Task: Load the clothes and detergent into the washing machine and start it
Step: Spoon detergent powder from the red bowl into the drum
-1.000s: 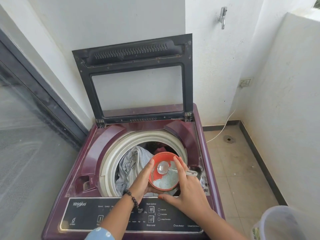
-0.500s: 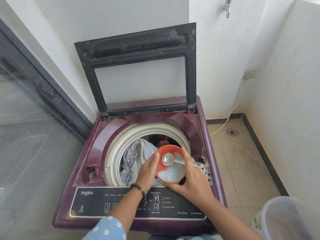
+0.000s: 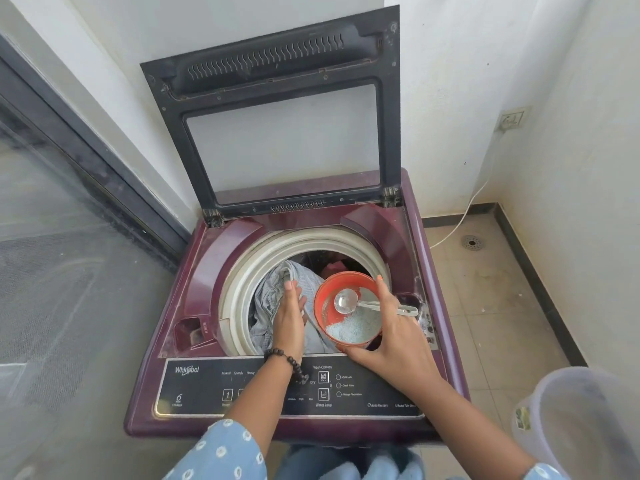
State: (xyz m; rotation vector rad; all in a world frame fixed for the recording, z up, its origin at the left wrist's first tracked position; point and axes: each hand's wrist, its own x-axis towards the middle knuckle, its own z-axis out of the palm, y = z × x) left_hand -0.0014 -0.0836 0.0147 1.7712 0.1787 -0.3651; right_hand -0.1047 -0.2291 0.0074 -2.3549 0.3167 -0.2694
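A maroon top-load washing machine (image 3: 221, 258) stands with its lid (image 3: 277, 109) raised. Grey-blue clothes (image 3: 273, 285) and something pink fill the drum. My right hand (image 3: 394, 334) grips an orange bowl (image 3: 320, 303) over the drum's right side. The bowl holds blue-white detergent powder (image 3: 353, 329) and a metal spoon (image 3: 346, 301) whose handle pokes out past my fingers. My left hand (image 3: 289, 317) hovers just left of the bowl with straight fingers, over the clothes and apart from the bowl.
The control panel (image 3: 194, 386) runs along the machine's front edge. A translucent plastic container (image 3: 585, 420) is at the lower right. A glass door (image 3: 52, 271) is on the left, tiled floor with a drain (image 3: 471, 242) on the right.
My left hand has let go of the bowl and moved left over the clothes. My right hand still holds the bowl.
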